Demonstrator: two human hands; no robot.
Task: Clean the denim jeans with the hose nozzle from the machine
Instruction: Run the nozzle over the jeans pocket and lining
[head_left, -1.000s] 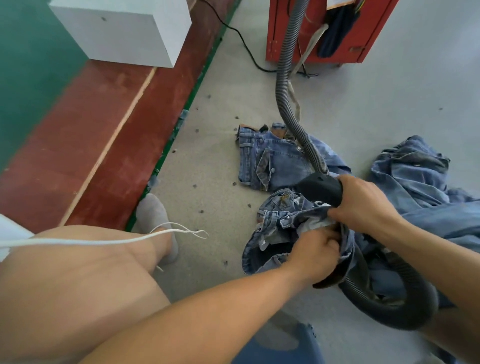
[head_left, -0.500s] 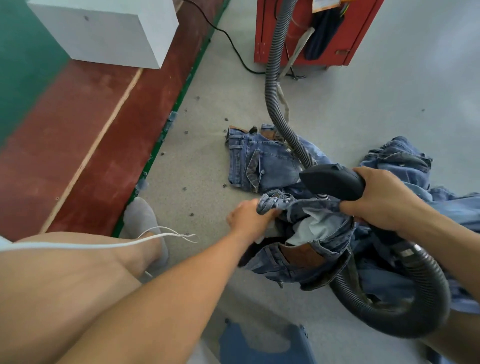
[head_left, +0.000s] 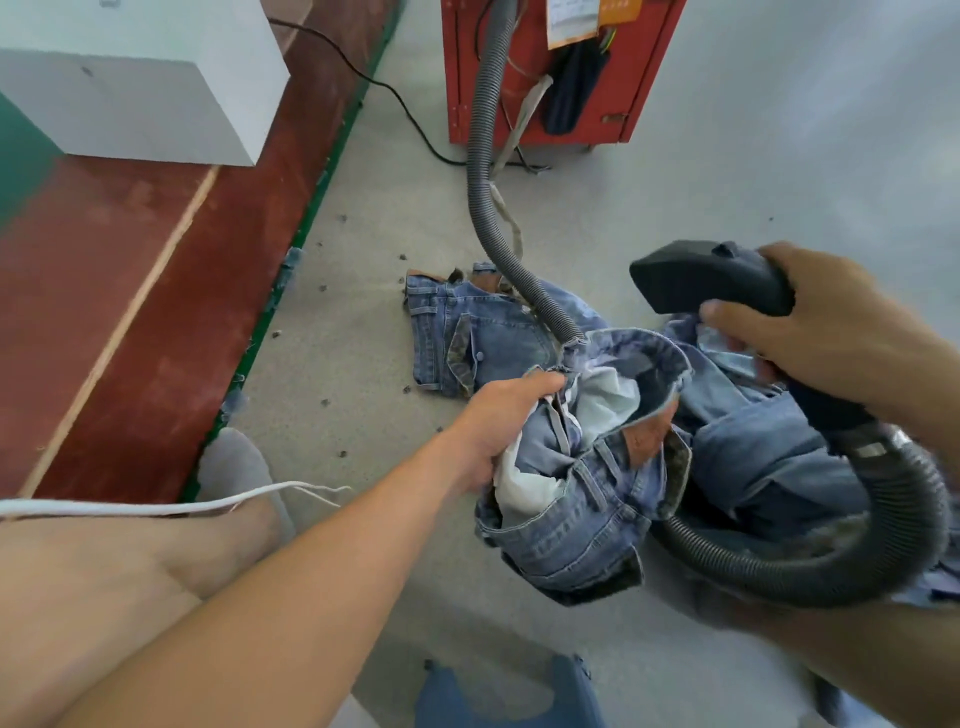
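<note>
The jeans (head_left: 582, 467) hang in front of me, low at 5 o'clock in the view, waistband open and white pocket lining showing. My left hand (head_left: 498, 421) grips the waistband at its 9 o'clock side. My right hand (head_left: 826, 338) is closed around the nozzle (head_left: 711, 278), which is lifted clear at 1 o'clock. I think I should hold the cloth tight, then bring the nozzle down into the opening slowly. The hose (head_left: 810, 561) loops under the jeans and could snag.

Red machine (head_left: 545, 78) cut off at top edge.
</note>
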